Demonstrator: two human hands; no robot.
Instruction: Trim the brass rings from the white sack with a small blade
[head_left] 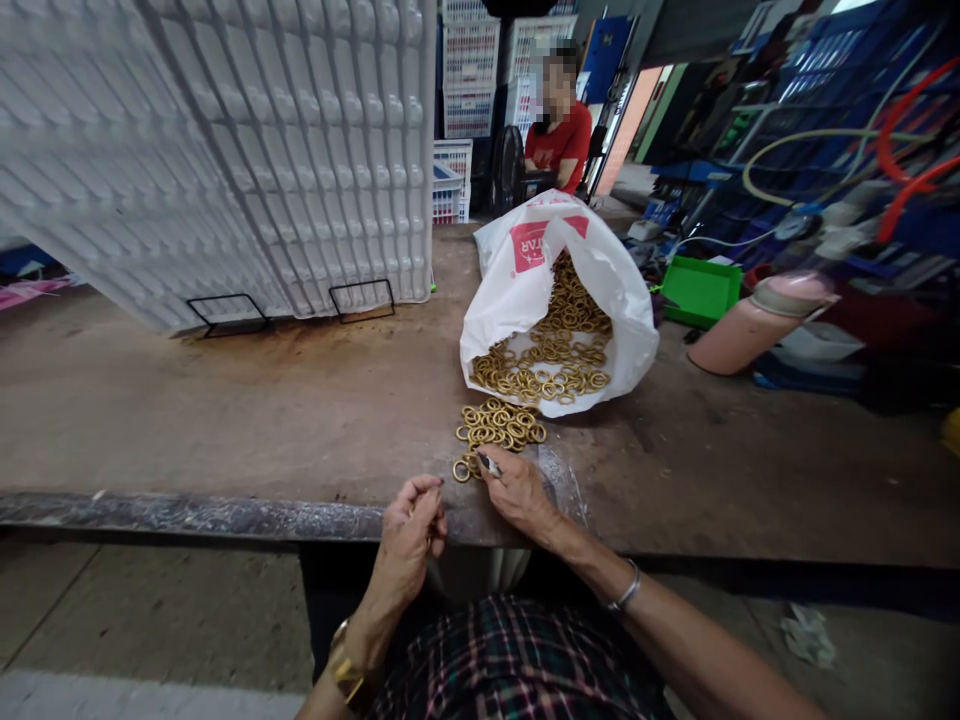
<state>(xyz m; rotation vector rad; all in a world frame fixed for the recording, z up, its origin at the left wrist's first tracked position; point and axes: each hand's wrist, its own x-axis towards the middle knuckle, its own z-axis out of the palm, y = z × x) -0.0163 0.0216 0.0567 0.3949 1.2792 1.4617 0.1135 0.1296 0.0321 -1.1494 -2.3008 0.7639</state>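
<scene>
My left hand point(411, 528) is closed near the table's front edge. A small gold-coloured bit, apparently part of a ring, shows between its curled fingers. My right hand point(523, 496) is closed on a small dark and silvery tool point(490, 464), probably a short blade; most of it is hidden in the fingers. Just past this hand lies a loose pile of gold-coloured metal rings point(501, 424), with a single ring point(461, 470) at its near left. Behind the pile, a white plastic bag point(637, 340) lies on its side, its mouth towards me, with many more such rings point(574, 300) inside.
White ribbed plastic trays point(300, 150) stand upright at the left on black wire stands point(362, 298). To the right are a green tray point(700, 292) and a tilted pink bottle point(742, 335). A person in red point(566, 150) sits behind the wooden table point(225, 420), near stacked crates point(470, 70).
</scene>
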